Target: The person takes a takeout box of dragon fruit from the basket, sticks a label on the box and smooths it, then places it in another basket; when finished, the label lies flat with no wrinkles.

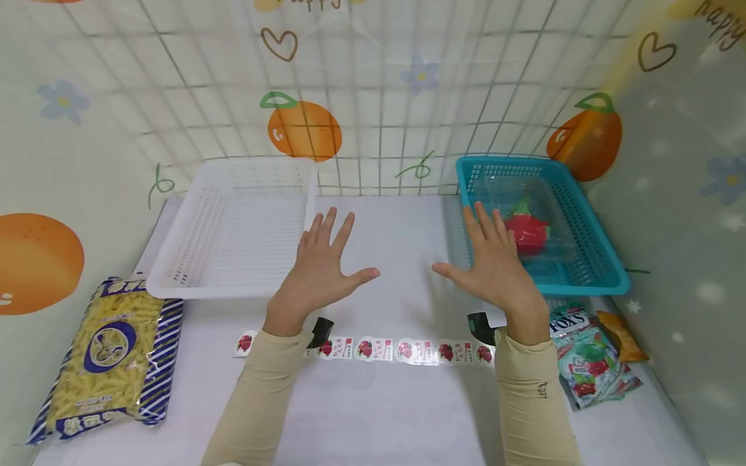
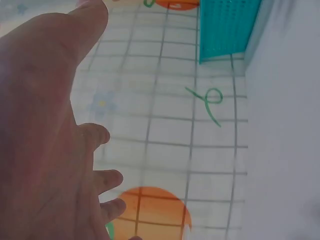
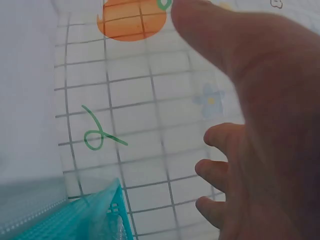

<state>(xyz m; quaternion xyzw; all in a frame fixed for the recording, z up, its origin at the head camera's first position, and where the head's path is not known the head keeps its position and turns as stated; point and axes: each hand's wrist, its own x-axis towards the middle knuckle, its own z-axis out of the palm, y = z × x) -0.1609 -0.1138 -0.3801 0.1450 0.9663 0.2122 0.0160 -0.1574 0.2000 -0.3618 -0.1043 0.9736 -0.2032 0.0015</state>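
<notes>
Left hand (image 1: pixel 319 272) spread flat above table (image 1: pixel 402 226), fingers (image 1: pixel 329 228) wide, holding nothing; white basket (image 1: pixel 233 226) just beyond fingertips; right hand (image 1: pixel 495 265) likewise splayed, empty; teal basket (image 1: pixel 588 223) with red fruit (image 1: pixel 530 234) just beyond its fingers; sticker strip (image 1: pixel 396 349) behind wrists.

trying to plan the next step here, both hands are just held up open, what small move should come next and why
Probably lower the right hand toward the red dragon fruit in its clear box in the teal basket. Both hands hover open and hold nothing; the left hand is by the white basket, which holds nothing.
</notes>
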